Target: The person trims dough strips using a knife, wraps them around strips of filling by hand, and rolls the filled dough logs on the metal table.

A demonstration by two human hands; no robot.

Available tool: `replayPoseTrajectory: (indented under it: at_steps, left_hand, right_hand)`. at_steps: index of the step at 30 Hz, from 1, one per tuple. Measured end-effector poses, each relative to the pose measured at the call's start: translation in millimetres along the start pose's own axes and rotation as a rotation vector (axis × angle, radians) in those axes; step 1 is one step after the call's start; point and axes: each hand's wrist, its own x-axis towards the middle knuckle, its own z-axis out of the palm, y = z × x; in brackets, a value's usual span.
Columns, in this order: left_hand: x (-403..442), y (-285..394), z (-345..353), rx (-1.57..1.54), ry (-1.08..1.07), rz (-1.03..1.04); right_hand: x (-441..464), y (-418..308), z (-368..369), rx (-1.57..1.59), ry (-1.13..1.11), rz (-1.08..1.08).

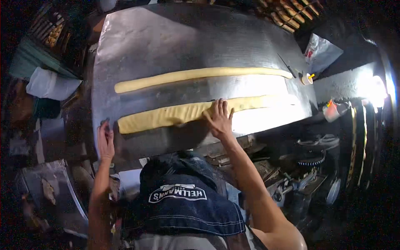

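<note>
A thick roll of dough (162,117) lies across the metal table, with pressed ridges along its left and middle part. My right hand (220,118) rests on its middle, fingers spread over the top and thumb out to the left. Off the roll's left end, at the table's left edge, is my left hand (105,141). Its fingers point away from me, slightly bent, and no held thing shows in them. Behind the thick roll lies a longer, thinner, smooth dough rope (187,75), apart from it.
On the right of the metal table (166,37) are a thin dark blade-like tool (286,66) and a small cup (307,79) with a yellow piece. Plastic bags (323,52) sit beyond that edge. A bright lamp (373,89) glares at far right. Racks of bread (291,14) stand behind.
</note>
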Motion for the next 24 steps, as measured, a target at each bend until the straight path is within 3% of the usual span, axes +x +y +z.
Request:
replayPoseTrajectory:
  at_steps: [1, 3, 6, 8, 9, 10, 12, 14, 15, 17, 19, 20, 22, 24]
  left_hand:
    - [1.1, -6.6, 7.3, -0.025, 0.095, 0.157]
    - [4.8, 1.4, 12.5, -0.01, 0.105, 0.136]
    - [2.4, 13.0, 12.8, 0.03, 0.167, 0.226]
    - [-0.7, 16.7, 10.9, -0.049, 0.049, -0.013]
    - [-0.3, 13.6, 15.2, -0.02, 0.087, 0.027]
    - [0.9, 13.9, 17.0, 0.009, 0.119, 0.071]
    - [12.1, 45.8, 16.7, -0.153, 0.092, -0.186]
    - [49.8, 38.0, 25.8, -0.036, 0.215, 0.179]
    - [74.2, 47.0, 28.1, 0.0, 0.235, 0.266]
    - [116.3, 76.4, 32.1, 0.0, 0.259, 0.348]
    - [143.9, 88.9, 39.3, 0.351, 0.218, 0.377]
    - [161.8, 78.1, 51.5, 0.31, 0.194, 0.402]
    - [189.3, 50.1, 91.4, 0.308, -0.116, 0.355]
    - [170.1, 79.2, 68.7, 0.108, -0.142, 0.305]
  right_hand:
    - [4.4, 20.3, 6.1, -0.025, -0.021, -0.036]
    - [2.1, 34.8, 1.7, 0.061, 0.137, 0.126]
    - [11.1, 64.0, -3.1, -0.057, 0.021, 0.028]
    - [12.6, 53.3, -39.5, -0.018, 0.048, 0.013]
    - [22.0, 50.7, -31.1, -0.125, 0.208, -0.009]
    - [36.0, 56.6, -18.1, -0.066, 0.409, -0.2]
    - [60.7, 27.8, -25.2, 0.071, 0.389, -0.364]
    - [94.3, -13.8, -28.6, 0.176, 0.317, -0.433]
    - [111.8, -35.7, -37.7, 0.255, 0.279, -0.469]
    - [136.9, -69.5, -43.4, 0.05, 0.333, -0.445]
    - [170.5, -77.3, -11.6, -0.153, 0.418, -0.495]
    - [199.2, -60.3, 18.2, -0.237, 0.419, -0.483]
    - [201.4, -62.2, 9.5, -0.088, 0.489, -0.601]
    - [168.8, -61.0, -7.7, -0.032, 0.372, -0.569]
